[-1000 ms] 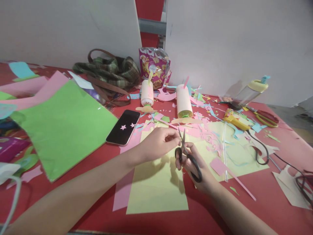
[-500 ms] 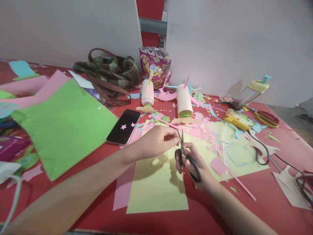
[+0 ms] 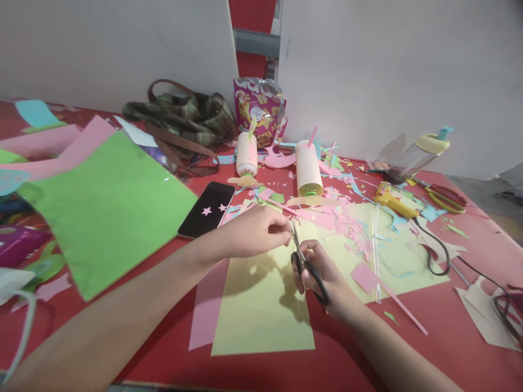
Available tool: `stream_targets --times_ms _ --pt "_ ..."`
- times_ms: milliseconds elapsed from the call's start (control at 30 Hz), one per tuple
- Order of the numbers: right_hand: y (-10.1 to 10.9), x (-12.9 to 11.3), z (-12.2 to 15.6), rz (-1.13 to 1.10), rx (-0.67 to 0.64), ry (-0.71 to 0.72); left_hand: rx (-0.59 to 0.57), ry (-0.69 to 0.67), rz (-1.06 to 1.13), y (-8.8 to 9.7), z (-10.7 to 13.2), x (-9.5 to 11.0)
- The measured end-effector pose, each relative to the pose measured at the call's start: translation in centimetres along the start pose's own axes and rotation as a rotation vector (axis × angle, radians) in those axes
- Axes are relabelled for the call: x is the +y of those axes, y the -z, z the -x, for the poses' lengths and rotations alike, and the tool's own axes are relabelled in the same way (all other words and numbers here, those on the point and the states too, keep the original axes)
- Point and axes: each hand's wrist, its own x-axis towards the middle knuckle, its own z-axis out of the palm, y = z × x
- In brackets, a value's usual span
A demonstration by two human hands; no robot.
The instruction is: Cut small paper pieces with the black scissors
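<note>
My right hand (image 3: 327,277) grips black-handled scissors (image 3: 304,261), blades pointing up and away from me. My left hand (image 3: 255,231) is pinched shut on a very small scrap of paper right at the blade tips; the scrap is too small to make out. Both hands hover over a pale yellow sheet (image 3: 261,316) that lies on a pink sheet (image 3: 206,313) on the red table (image 3: 461,337).
A black phone (image 3: 206,209) lies left of my hands, a big green sheet (image 3: 102,209) further left. Two paper-wrapped rolls (image 3: 308,169) stand behind among paper scraps. A yellow glue gun (image 3: 394,201), red scissors (image 3: 443,195), a bottle (image 3: 417,155), a plaid bag (image 3: 182,117) and a snack packet (image 3: 257,109) sit further back.
Both hands have drifted slightly to the left together. The scissor blades have tilted a little leftwards, still meeting the pinched scrap.
</note>
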Motion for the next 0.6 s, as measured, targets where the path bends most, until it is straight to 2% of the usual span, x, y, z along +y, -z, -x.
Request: stream_targets --times_ms 200,333,600 --pt "-0.21 -0.06 -0.11 -0.001 0.019 -0.041 -0.026 0.033 -0.02 0.18 0.02 -0.31" --pt "-0.03 0.32 -0.16 0.009 0.103 -0.058 -0.047 0.065 0.022 0.31 0.06 -0.37" --pt "0.21 0.44 -0.34 -0.093 0.266 0.051 -0.108 0.038 0.118 -0.25 0.05 -0.05"
